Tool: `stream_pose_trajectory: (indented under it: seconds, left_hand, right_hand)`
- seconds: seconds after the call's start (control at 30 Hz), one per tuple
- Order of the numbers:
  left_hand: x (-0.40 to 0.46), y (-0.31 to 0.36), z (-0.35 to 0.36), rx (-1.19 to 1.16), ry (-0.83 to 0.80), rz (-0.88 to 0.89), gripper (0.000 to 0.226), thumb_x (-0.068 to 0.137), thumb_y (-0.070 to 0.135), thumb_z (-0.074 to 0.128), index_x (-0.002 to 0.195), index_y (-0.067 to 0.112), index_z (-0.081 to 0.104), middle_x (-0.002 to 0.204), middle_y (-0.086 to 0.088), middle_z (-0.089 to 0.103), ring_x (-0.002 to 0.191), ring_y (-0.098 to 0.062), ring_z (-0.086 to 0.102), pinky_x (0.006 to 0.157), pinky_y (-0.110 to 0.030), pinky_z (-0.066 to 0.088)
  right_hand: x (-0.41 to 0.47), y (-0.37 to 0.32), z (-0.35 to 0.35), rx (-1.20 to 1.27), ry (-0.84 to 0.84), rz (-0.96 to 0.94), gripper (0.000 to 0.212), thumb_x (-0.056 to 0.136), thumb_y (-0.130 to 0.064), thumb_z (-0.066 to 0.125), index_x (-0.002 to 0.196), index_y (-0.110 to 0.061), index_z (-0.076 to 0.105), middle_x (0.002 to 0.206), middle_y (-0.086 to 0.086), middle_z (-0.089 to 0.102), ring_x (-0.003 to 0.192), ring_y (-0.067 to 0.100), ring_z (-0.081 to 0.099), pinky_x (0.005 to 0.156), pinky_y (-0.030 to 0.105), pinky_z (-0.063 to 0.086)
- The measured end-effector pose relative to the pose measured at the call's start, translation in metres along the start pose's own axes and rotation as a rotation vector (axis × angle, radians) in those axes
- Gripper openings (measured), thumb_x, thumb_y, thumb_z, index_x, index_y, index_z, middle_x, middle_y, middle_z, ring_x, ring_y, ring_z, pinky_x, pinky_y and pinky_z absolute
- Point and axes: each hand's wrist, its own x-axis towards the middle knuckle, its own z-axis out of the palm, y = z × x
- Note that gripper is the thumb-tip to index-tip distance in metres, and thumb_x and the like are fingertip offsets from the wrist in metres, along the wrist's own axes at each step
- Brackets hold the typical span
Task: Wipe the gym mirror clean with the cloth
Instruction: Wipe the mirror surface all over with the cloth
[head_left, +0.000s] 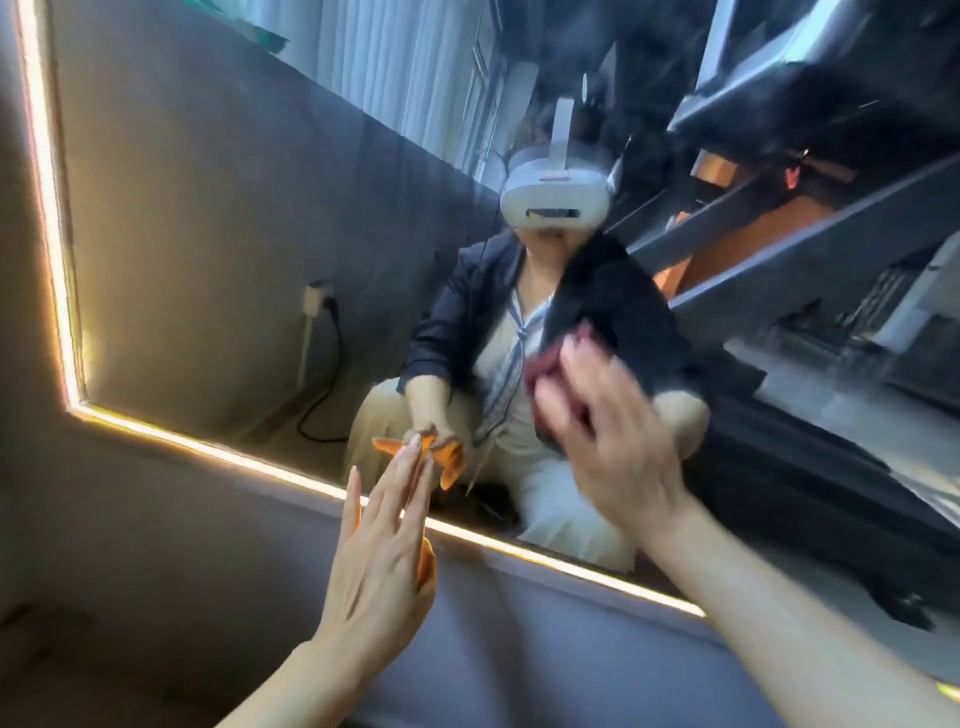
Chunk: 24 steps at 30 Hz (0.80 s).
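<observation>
Mirror glass fills most of the view, set in a wall and edged by a glowing light strip down its left side and along its bottom. Its long axis cannot be judged, since the top and right edges run out of view; the pane stands upright and faces the crouching person, whose reflection sits mid-glass. The right hand presses a dark red cloth flat against the glass just above the bottom edge, fingers spread over it rather than curled (the hand is motion-blurred, so it looks to be mid-stroke). The left hand is held out with straight fingers near the lower strip, and an orange cloth shows behind its palm, likely trapped by the thumb, though the hold itself is hidden. To wipe well here, I would keep the whole palm on the red cloth so pressure spreads evenly, run overlapping passes parallel to the bottom edge, and carry each stroke right into the corner by the strip where grime tends to collect. Refolding to a fresh face once streaks appear should help. Most of the upper glass lies beyond easy reach from this crouch, so standing seems needed later.
</observation>
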Motion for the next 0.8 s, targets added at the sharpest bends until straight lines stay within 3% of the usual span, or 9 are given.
stream_pose_trajectory:
  seconds: [0.07,0.13,0.2,0.33,0.43,0.47,0.57,0.63,0.8]
  left_hand:
    - [-0.001,-0.002,0.002,0.006,0.001,-0.001,0.104,0.065,-0.008,0.072,0.157,0.005,0.024,0.167,-0.006,0.012,0.151,-0.025,0.024,0.118,-0.062,0.018]
    - [-0.003,-0.003,0.007,0.018,0.006,-0.003,0.108,0.063,-0.01,0.071,0.157,0.006,0.021,0.167,-0.008,0.011,0.152,-0.025,0.02,0.12,-0.06,0.014]
    - [-0.005,-0.004,0.013,0.037,0.023,0.01,0.11,0.062,-0.01,0.07,0.158,0.006,0.019,0.167,-0.009,0.011,0.153,-0.025,0.017,0.121,-0.056,0.009]
    - [-0.013,-0.013,0.022,0.099,-0.001,0.105,0.088,0.075,0.003,0.045,0.158,0.008,0.018,0.167,-0.008,0.011,0.153,-0.025,0.016,0.117,-0.063,0.016]
    - [-0.016,-0.018,0.025,0.165,-0.017,0.129,0.095,0.071,0.0,0.052,0.158,0.006,0.015,0.167,-0.008,0.012,0.153,-0.026,0.016,0.115,-0.064,0.017]
    - [-0.016,-0.018,0.026,0.172,-0.011,0.132,0.1,0.068,-0.002,0.056,0.158,0.006,0.013,0.167,-0.008,0.012,0.153,-0.027,0.016,0.115,-0.063,0.016]
    - [-0.011,-0.012,0.024,0.15,0.034,0.126,0.105,0.064,-0.005,0.063,0.157,0.004,0.016,0.166,-0.009,0.014,0.151,-0.027,0.021,0.116,-0.063,0.011]
    - [-0.005,-0.005,0.02,0.084,0.072,0.124,0.098,0.065,-0.001,0.063,0.155,0.003,0.024,0.165,-0.01,0.018,0.15,-0.026,0.025,0.116,-0.063,0.01]
    - [0.041,0.004,-0.014,-0.031,0.172,0.216,0.076,0.079,0.014,0.05,0.152,0.005,0.032,0.163,-0.009,0.023,0.15,-0.025,0.024,0.122,-0.057,0.004]
  right_hand:
    - [0.055,0.003,0.01,-0.023,0.169,0.224,0.04,0.096,-0.002,0.063,0.133,-0.01,0.051,0.141,0.029,0.052,0.137,0.041,0.046,0.117,0.048,0.035]
    - [0.073,-0.017,0.026,-0.01,0.223,0.29,0.042,0.096,-0.004,0.064,0.134,-0.011,0.048,0.142,0.029,0.052,0.137,0.042,0.046,0.118,0.049,0.033]
    - [0.041,-0.053,0.038,0.044,0.146,0.16,0.037,0.1,-0.007,0.053,0.136,-0.013,0.048,0.146,0.026,0.049,0.14,0.038,0.043,0.121,0.046,0.029]
    - [-0.059,-0.092,0.027,0.126,-0.321,-0.275,0.055,0.084,-0.008,0.043,0.138,-0.016,0.049,0.155,0.019,0.034,0.147,0.032,0.028,0.126,0.041,0.011]
    - [-0.054,-0.054,0.013,0.08,-0.299,-0.363,0.049,0.091,-0.005,0.039,0.137,-0.016,0.053,0.154,0.017,0.039,0.144,0.03,0.035,0.126,0.041,0.015]
    - [-0.04,-0.035,0.008,0.029,-0.22,-0.293,0.046,0.093,-0.005,0.042,0.137,-0.015,0.051,0.153,0.019,0.04,0.143,0.031,0.038,0.125,0.042,0.019]
    - [-0.003,0.001,0.004,-0.053,0.011,0.161,0.046,0.092,-0.002,0.061,0.135,-0.011,0.048,0.144,0.028,0.047,0.138,0.04,0.042,0.121,0.048,0.028]
    - [-0.004,-0.012,0.009,-0.081,0.081,0.293,0.05,0.089,0.0,0.066,0.135,-0.009,0.049,0.142,0.03,0.048,0.138,0.043,0.042,0.119,0.05,0.03]
    - [-0.016,-0.026,0.006,0.006,-0.212,-0.202,0.047,0.096,-0.008,0.036,0.14,-0.018,0.047,0.152,0.02,0.038,0.144,0.033,0.035,0.123,0.042,0.024]
